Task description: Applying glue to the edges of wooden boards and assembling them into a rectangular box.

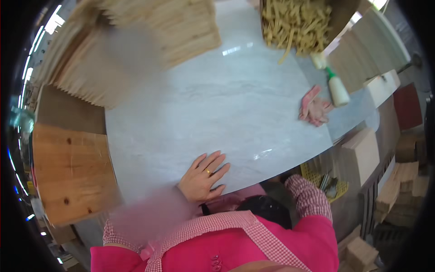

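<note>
My left hand (204, 177) lies palm down near the front edge of a pale, glossy tabletop (195, 113). Its fingers are slightly spread, and a gold-coloured ring is on one of them; it holds nothing. My right arm, in a red-and-white checked sleeve (310, 197), reaches toward the underside of the table's front edge. The fingers of my right hand are hidden there in shadow, close to a yellow plastic basket (337, 190) with a few small items in it. A pink glove (315, 107) rests on the right side of the tabletop, beside a white squeeze bottle with a green cap (338, 90).
Stacked wooden strips (181, 31) stand at the back left, partly blurred. An open box of pale yellow strips (297, 25) is at the back right. A knotty wooden board (72, 174) borders the table's left side. Wood blocks (360, 254) lie lower right.
</note>
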`<state>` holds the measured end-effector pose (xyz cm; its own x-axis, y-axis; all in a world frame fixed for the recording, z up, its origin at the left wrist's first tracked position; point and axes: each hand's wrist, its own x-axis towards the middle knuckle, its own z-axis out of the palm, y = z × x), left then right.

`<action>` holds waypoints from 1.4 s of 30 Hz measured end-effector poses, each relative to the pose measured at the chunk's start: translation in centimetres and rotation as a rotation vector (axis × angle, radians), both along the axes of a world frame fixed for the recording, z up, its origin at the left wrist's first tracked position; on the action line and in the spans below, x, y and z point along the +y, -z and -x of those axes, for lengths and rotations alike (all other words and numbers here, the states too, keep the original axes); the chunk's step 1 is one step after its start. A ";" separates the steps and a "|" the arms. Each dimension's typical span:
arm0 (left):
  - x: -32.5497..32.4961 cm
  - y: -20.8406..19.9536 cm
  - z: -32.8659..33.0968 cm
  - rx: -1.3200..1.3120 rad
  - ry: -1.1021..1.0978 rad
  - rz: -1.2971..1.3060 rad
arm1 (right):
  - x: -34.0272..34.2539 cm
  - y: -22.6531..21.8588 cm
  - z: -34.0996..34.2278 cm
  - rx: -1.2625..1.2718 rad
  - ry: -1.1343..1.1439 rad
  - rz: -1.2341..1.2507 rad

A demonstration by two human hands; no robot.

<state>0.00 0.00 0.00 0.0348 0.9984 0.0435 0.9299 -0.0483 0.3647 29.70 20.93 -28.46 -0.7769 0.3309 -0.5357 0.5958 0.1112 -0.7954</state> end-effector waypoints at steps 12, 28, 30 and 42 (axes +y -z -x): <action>-4.3 1.8 -3.3 0.085 -0.246 -0.251 | 3.6 -34.4 5.8 0.192 -0.423 -0.797; -4.6 0.8 -2.8 0.014 -0.304 -0.025 | 7.3 -56.9 52.1 0.997 -0.364 -1.795; -5.2 1.2 -3.0 -0.010 -0.319 -0.026 | 6.9 -57.4 52.8 0.849 -0.503 -1.742; -5.7 3.0 -3.7 -0.025 -0.345 -0.222 | 6.1 -55.9 43.8 0.987 -0.598 -1.929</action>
